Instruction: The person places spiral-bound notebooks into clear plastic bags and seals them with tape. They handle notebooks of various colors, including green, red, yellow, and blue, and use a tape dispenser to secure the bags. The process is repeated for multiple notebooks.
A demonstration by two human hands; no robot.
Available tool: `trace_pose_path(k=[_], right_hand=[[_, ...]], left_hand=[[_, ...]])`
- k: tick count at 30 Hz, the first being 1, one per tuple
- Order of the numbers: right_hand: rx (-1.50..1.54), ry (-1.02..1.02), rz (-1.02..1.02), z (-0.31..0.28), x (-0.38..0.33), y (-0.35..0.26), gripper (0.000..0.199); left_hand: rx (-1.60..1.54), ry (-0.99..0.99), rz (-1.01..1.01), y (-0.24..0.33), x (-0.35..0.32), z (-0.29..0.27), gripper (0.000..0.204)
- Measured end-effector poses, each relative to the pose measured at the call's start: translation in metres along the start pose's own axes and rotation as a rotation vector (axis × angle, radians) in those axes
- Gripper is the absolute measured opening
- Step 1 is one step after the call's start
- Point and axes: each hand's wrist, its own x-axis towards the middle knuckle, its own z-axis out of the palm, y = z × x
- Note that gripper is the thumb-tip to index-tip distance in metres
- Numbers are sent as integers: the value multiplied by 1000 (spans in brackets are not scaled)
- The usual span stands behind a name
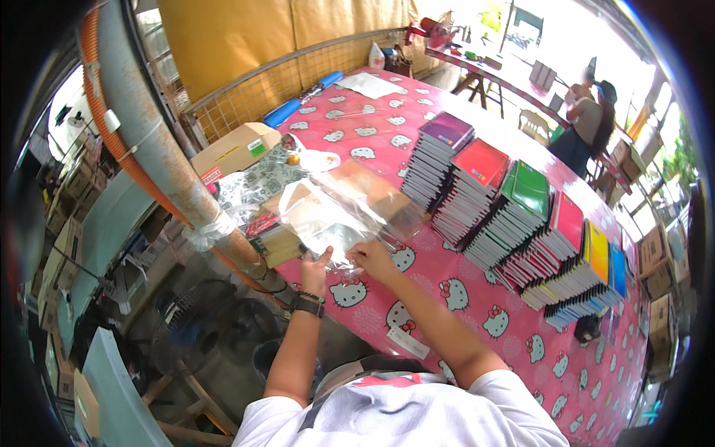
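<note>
A glossy clear plastic bag [339, 227] lies in front of me at the left part of the table, over more clear plastic and brown paper or cardboard. My right hand [372, 258] pinches the bag's near edge with bent fingers. Close beside it, my left hand [316, 270] is at the same edge, thumb up on the plastic, the other fingers partly hidden. A dark band circles my left wrist. To the right stand tall stacks of spiral notebooks, among them a purple stack [447, 128], a red stack [480, 162] and a green stack [529, 190].
A pink patterned cloth [447, 294] covers the table. A rusty post [167, 141] with an orange conduit rises at its left edge. Below left is a fan [190, 320]. Cardboard boxes [659, 328] line the right, and a person [592, 123] is far back.
</note>
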Motion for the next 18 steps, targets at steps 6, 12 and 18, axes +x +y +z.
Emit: trace_pose_path(k=[6,12,18], right_hand=[[642,340,99,-47,-17,38,11],[-51,958,-338,-154,-188,-106,6],[-717,53,-350,-92,-237,-116,22]], left_hand=[[111,75,110,-8,31,-6,41],[728,317,686,5,8,-6,55],[157,-640,-31,-6,-112,91,54]])
